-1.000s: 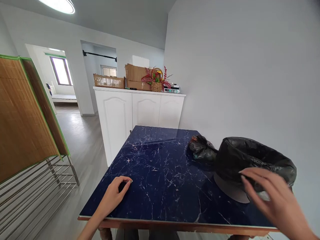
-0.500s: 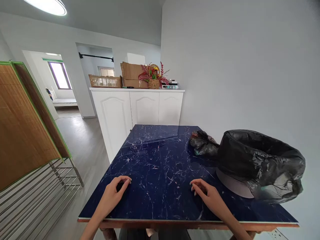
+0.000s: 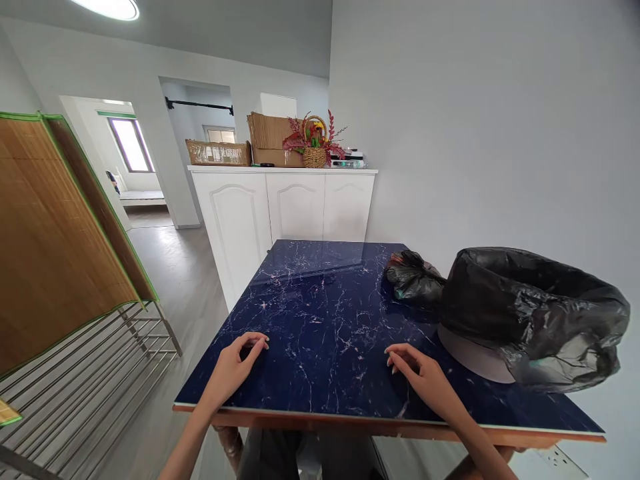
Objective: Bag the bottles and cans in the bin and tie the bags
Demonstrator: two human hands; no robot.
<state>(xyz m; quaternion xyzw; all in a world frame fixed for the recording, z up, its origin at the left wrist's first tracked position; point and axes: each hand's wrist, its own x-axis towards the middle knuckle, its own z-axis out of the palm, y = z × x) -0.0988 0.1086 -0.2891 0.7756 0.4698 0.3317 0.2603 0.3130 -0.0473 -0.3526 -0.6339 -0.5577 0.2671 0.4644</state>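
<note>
My left hand (image 3: 237, 367) rests near the front left of a dark blue marbled table (image 3: 325, 313). It is empty, its fingers loosely curved and a gap showing between thumb and forefinger. On the right side of the same tabletop lies my right hand (image 3: 420, 373), also empty, with relaxed fingers and the thumb a little apart. Nearest to it stands a bin lined with a black plastic bag (image 3: 480, 300); the bin's pale lower wall shows under the liner. Behind that bin sits a knotted black plastic bag (image 3: 415, 279) with something inside that I cannot make out.
A white cabinet (image 3: 295, 207) stands beyond the table, with cardboard boxes (image 3: 220, 153) and a flower basket (image 3: 314, 157) on top. To the left is a metal rack (image 3: 145, 333) with a bamboo mat (image 3: 65, 220) over it. A grey-white wall (image 3: 475, 133) borders the right.
The view has tilted down slightly, so the scene sits a little higher and further right. Both hands keep about the same place on the table.
</note>
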